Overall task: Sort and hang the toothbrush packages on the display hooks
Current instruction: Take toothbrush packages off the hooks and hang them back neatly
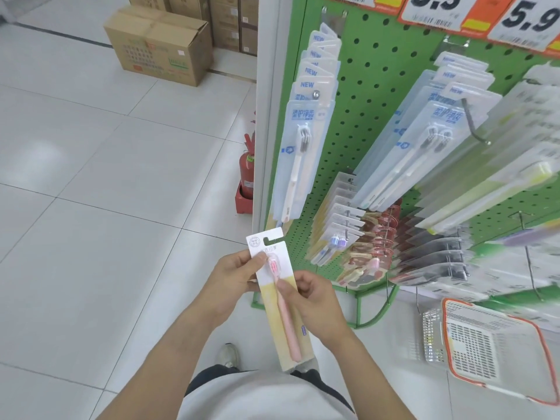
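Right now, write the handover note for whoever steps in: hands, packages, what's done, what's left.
Left hand: pinches the upper left edge of the pink toothbrush package.
Right hand: grip on the package's middle right edge; package upright, hang slot on top, off any hook.
Display: green pegboard already carries rows of hung packages, among them blue-white toothbrush packages top left.
White basket with orange rim sits on the floor at right; contents unclear.
Left: match this package to its row and hang it.
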### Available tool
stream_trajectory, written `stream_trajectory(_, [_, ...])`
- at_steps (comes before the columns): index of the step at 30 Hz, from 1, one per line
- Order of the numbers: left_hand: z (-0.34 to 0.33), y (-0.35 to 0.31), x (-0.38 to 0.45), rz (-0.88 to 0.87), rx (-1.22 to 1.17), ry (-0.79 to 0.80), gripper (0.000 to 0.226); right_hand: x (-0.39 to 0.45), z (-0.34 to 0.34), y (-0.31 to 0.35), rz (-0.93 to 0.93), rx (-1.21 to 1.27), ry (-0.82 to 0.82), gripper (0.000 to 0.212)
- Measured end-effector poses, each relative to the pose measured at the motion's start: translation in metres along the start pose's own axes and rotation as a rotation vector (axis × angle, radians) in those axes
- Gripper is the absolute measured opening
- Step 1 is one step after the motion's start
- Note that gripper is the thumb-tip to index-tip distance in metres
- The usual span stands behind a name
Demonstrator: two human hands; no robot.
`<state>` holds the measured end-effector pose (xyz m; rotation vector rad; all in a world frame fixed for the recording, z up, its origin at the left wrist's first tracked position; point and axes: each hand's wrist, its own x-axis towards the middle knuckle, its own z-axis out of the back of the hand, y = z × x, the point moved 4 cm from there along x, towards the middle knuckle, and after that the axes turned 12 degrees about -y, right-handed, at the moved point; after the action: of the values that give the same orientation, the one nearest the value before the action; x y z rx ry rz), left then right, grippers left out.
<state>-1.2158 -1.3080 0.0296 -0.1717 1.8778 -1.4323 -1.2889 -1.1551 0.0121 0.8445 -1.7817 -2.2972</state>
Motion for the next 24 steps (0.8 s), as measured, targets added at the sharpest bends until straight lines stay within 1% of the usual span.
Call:
stream_trajectory(4, [0.002, 0.001, -0.006, 0.054, -0.043, 0.134, 0.035, -0.010, -0.002, 0.002, -0.068, 0.099, -0.015, 0.022])
stream_trajectory(7, [0.007, 0.002, -0.007, 0.096, -0.070, 0.160, 0.037, -0.019, -0.008, 0.002, -0.103, 0.166, -0.039, 0.030])
stream_trajectory(9, [0.011, 0.006, -0.005, 0.135, -0.077, 0.137, 0.039, -0.025, -0.012, 0.000, -0.119, 0.170, -0.031, 0.040])
stream_trajectory(10, [0.013, 0.008, -0.005, 0.162, -0.087, 0.107, 0.039, -0.028, -0.013, -0.002, -0.135, 0.172, -0.001, 0.042])
stream_trajectory(12, [0.018, 0.014, -0.005, 0.230, -0.136, 0.019, 0.038, -0.035, -0.014, -0.006, -0.168, 0.155, 0.090, 0.041])
stream_trajectory(14, [0.023, 0.018, -0.007, 0.274, -0.186, -0.055, 0.037, -0.039, -0.014, -0.010, -0.179, 0.113, 0.130, 0.035])
stream_trajectory(16, [0.025, 0.021, -0.009, 0.271, -0.189, -0.075, 0.039, -0.044, -0.016, -0.013, -0.190, 0.151, 0.112, 0.031])
stream_trajectory(19, [0.020, 0.021, -0.017, 0.224, -0.116, 0.030, 0.040, -0.046, -0.015, -0.014, -0.192, 0.229, 0.092, 0.034])
stream_trajectory(21, [0.012, 0.020, -0.025, 0.167, -0.092, 0.068, 0.034, -0.046, -0.008, -0.012, -0.182, 0.228, 0.102, 0.035])
stream_trajectory(24, [-0.002, 0.023, -0.034, 0.146, -0.128, -0.023, 0.029, -0.047, 0.009, -0.005, -0.194, 0.172, 0.159, 0.033])
